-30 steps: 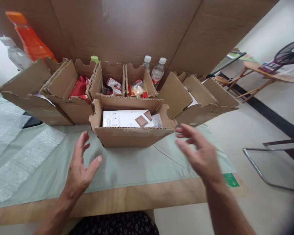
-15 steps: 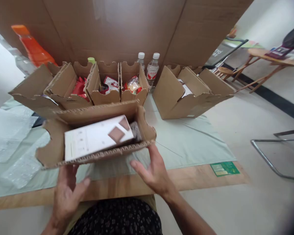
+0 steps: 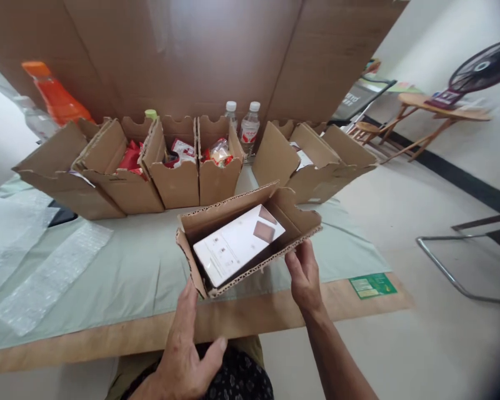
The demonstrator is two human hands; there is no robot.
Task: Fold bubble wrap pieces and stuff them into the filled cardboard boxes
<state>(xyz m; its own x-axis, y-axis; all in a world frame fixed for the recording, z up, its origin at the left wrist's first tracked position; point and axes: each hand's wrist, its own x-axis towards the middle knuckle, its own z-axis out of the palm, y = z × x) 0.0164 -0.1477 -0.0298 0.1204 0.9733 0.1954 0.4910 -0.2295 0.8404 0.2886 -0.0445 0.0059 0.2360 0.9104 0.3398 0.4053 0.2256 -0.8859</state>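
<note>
I hold an open cardboard box (image 3: 294,214) tilted above the table's near edge. Inside it lies a white flat box (image 3: 237,244) with brown squares printed on it. My left hand (image 3: 187,344) supports the box's lower left corner from beneath, fingers stretched up against it. My right hand (image 3: 306,275) grips the box's near wall at the right, fingers closed on the cardboard edge.
A row of open cardboard boxes (image 3: 175,183) with snack packets stands at the back of the table, more boxes (image 3: 316,161) at the right. Water bottles (image 3: 250,122), an orange bottle (image 3: 52,91), bubble wrap (image 3: 45,278), a big cardboard sheet (image 3: 191,50). Chairs and a fan at right.
The box has come off the table into both hands, swung right and tilted. My hands went from open in the air to holding it.
</note>
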